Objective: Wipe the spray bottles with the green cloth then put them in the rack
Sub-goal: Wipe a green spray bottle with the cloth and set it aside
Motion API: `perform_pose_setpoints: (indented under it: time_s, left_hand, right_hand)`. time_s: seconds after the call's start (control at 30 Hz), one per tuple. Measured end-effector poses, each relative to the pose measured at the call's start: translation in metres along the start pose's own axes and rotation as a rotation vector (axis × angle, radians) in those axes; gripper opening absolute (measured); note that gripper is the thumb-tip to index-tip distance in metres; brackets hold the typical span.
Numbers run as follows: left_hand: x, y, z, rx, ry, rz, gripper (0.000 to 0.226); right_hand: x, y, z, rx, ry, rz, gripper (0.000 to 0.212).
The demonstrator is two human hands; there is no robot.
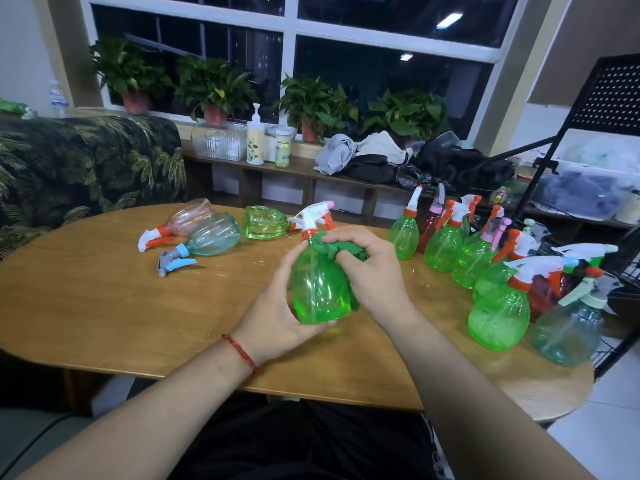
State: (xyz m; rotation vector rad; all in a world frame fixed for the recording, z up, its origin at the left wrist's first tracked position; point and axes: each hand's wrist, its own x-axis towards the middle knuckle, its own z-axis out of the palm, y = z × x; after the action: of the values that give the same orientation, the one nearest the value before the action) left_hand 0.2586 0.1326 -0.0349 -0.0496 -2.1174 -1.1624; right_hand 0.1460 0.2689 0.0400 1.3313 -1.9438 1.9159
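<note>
Left hand (277, 313) grips upright green bottle (317, 292); right hand (367, 268) pinches green cloth (332, 249) against its shoulder.

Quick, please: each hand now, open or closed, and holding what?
Left hand: closed around the green spray bottle.
Right hand: closed on the green cloth, pressing it against that bottle.

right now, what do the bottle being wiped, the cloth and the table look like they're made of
The bottle: clear green plastic, glossy; you see through it and light glints off it. Its trigger top: opaque white and orange plastic. The cloth: soft matte green fabric, bunched in folds; weave unclear. The table: wood or wood-look veneer, smooth, slight sheen, visible grain.
</note>
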Motion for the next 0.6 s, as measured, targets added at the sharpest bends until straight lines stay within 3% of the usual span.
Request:
perform_pose_setpoints:
  time_s: [0.1, 0.37, 0.5, 0.6]
  left_hand:
    - [0.0, -0.001, 0.001, -0.034, 0.05, -0.016, 0.119]
    - [0.003, -0.006, 0.001, -0.022, 0.111, -0.067, 0.109]
    - [0.004, -0.011, 0.001, -0.011, 0.133, -0.085, 0.102]
    - [0.004, -0.011, 0.003, -0.019, 0.139, -0.12, 0.102]
  right_hand:
    - [-0.016, 0.004, 0.0, -0.165, -0.027, -0.214, 0.039]
    - [-0.058, 0.02, -0.006, -0.495, -0.11, -0.567, 0.032]
    - [-0.06, 0.019, -0.011, -0.578, -0.221, -0.665, 0.034]
    - [-0.051, 0.019, -0.015, -0.594, -0.248, -0.634, 0.037]
